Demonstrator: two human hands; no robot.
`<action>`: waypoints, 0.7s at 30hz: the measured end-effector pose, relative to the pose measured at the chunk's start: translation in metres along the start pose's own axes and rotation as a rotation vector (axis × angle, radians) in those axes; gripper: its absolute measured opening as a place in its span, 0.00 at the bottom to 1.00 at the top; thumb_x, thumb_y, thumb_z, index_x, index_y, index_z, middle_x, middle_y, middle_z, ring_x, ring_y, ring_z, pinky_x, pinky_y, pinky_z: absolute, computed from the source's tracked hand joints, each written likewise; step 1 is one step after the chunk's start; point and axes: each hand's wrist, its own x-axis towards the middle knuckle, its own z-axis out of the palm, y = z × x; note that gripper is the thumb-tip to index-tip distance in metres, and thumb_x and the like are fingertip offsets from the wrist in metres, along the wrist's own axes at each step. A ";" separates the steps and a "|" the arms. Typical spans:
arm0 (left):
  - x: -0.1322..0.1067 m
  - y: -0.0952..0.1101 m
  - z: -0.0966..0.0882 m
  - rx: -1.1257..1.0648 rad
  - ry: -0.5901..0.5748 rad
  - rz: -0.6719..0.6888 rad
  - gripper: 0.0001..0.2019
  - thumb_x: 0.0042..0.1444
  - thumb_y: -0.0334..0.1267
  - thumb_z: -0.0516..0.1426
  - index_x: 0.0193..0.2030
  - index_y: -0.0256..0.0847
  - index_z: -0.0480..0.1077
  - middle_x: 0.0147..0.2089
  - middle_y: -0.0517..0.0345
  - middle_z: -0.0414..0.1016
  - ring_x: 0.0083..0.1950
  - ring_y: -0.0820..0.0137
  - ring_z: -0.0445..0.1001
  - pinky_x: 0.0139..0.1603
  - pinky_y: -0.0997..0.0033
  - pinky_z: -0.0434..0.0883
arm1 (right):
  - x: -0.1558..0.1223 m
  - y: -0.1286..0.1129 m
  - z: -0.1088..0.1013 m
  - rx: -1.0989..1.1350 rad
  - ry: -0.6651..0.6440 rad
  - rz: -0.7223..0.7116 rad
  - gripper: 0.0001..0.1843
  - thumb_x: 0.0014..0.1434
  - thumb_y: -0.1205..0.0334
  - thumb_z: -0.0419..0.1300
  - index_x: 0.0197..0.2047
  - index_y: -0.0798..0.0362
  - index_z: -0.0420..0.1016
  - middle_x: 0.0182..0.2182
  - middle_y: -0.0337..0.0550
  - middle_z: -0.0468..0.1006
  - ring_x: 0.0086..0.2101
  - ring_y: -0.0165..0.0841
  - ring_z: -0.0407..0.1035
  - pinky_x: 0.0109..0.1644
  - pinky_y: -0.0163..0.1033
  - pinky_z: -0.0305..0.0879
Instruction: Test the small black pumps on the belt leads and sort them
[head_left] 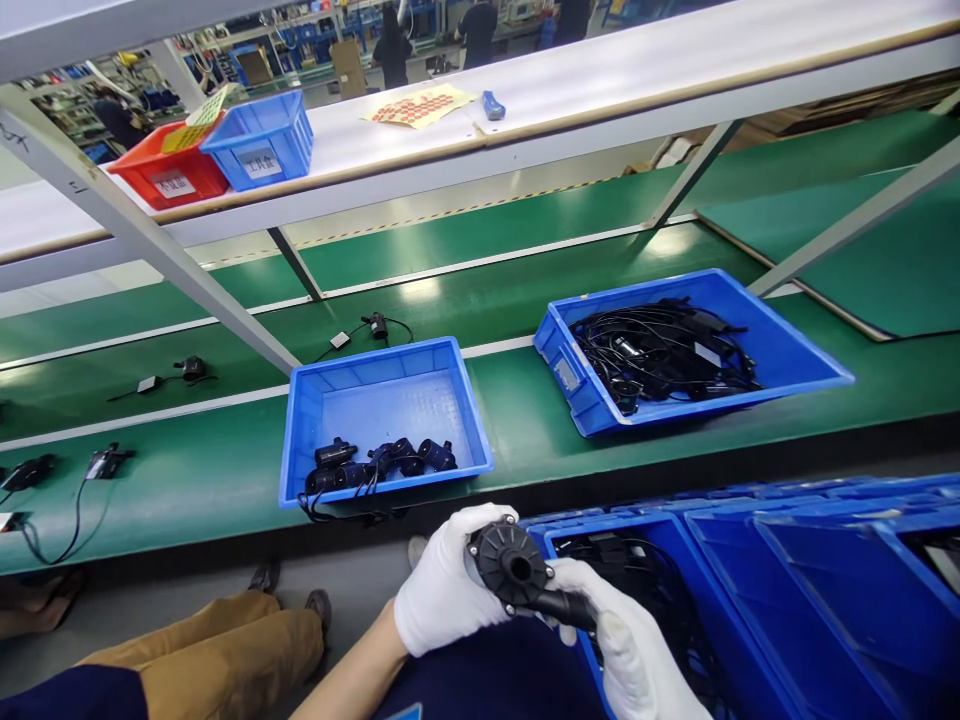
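Both hands wear white gloves and meet low in the view, over the person's lap. The left hand (444, 590) wraps around the back of a small black pump (512, 568), its fingers (480, 522) curled over the top edge of the round, ribbed face. The right hand (622, 640) closes on the pump's black nozzle (564, 606), fingers pressed around it from the side — so the pump is held in the air between the two hands, its round face turned up toward the camera, just in front of the near edge of the desk (525, 420).

Right beside the hands, at lower right, stands a row of blue bins (787, 560); the nearest one holds dark cables, partly hidden by the right hand.

On the green desk sits a blue tray (382, 400) with a few more black pumps (379, 462) lying along its near wall, a wire hanging over the rim. To its right, tilted, a larger blue tray (787, 345) carries a tangle of black cables (660, 350).

Beyond, on the green belt (465, 300), lie small black parts with wires, spaced well apart. The white shelf (600, 90) above carries a red bin (169, 170), a blue bin (259, 140) and a sheet of red stickers (420, 105).

At lower left, another person's tan trousers (217, 650) show.
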 end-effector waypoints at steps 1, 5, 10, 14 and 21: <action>0.000 -0.002 -0.001 -0.002 -0.006 -0.007 0.27 0.46 0.43 0.73 0.52 0.40 0.74 0.52 0.46 0.80 0.51 0.57 0.80 0.59 0.58 0.75 | 0.001 -0.001 0.001 0.002 -0.013 0.004 0.37 0.72 0.30 0.35 0.42 0.48 0.75 0.31 0.41 0.75 0.28 0.33 0.70 0.33 0.35 0.70; -0.001 -0.005 -0.005 -0.038 -0.012 -0.036 0.36 0.41 0.47 0.75 0.56 0.39 0.71 0.55 0.45 0.79 0.53 0.55 0.79 0.62 0.55 0.73 | 0.000 0.002 0.005 0.001 -0.033 0.020 0.35 0.73 0.32 0.35 0.47 0.47 0.74 0.32 0.41 0.76 0.28 0.33 0.70 0.35 0.35 0.69; 0.001 0.000 -0.007 -0.091 -0.083 -0.063 0.24 0.46 0.47 0.73 0.46 0.40 0.74 0.46 0.50 0.81 0.46 0.59 0.80 0.55 0.59 0.76 | -0.004 0.007 0.009 -0.008 -0.012 0.024 0.34 0.74 0.33 0.36 0.48 0.47 0.73 0.32 0.41 0.76 0.27 0.33 0.69 0.34 0.36 0.68; -0.005 -0.009 -0.009 -0.069 -0.044 -0.011 0.32 0.44 0.45 0.75 0.55 0.41 0.71 0.54 0.46 0.78 0.53 0.56 0.79 0.61 0.55 0.74 | -0.004 -0.002 0.010 -0.035 -0.025 0.025 0.32 0.74 0.34 0.36 0.46 0.47 0.72 0.31 0.40 0.74 0.29 0.33 0.69 0.35 0.35 0.68; -0.014 -0.028 -0.014 -0.133 -0.054 0.005 0.42 0.44 0.49 0.76 0.62 0.41 0.64 0.58 0.42 0.75 0.57 0.54 0.78 0.63 0.52 0.72 | -0.002 -0.003 0.013 -0.048 -0.043 0.007 0.32 0.74 0.34 0.37 0.49 0.45 0.74 0.33 0.40 0.76 0.29 0.34 0.71 0.37 0.36 0.69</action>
